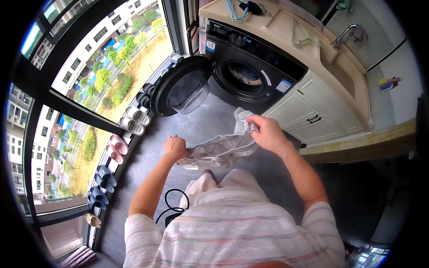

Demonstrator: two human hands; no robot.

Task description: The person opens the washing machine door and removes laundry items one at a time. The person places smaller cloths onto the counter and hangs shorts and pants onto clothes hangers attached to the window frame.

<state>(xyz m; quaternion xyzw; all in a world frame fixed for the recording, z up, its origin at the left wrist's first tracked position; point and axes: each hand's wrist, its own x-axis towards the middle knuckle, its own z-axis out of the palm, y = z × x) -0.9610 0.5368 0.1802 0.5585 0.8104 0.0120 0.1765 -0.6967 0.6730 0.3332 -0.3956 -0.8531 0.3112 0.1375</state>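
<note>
Stretched between both hands in front of my body is a thin, wrinkled whitish cloth (223, 146); its exact kind is hard to make out. My left hand (174, 147) grips its left end with closed fingers. A bunched upper corner on the other side is pinched in my right hand (269, 132), held higher. Beyond the cloth stands a black washing machine (279, 67), its display lit with "End". Its round door (161, 96) is swung out to the left. Inside the drum, some light-coloured laundry (243, 73) is visible.
Several pairs of slippers (118, 148) line the window ledge on the left. A beige counter (277, 20) with hangers (300, 35), a tap (343, 36) and a sink (339, 73) runs above a white cabinet (315, 109). A black cord (166, 198) hangs near my left side.
</note>
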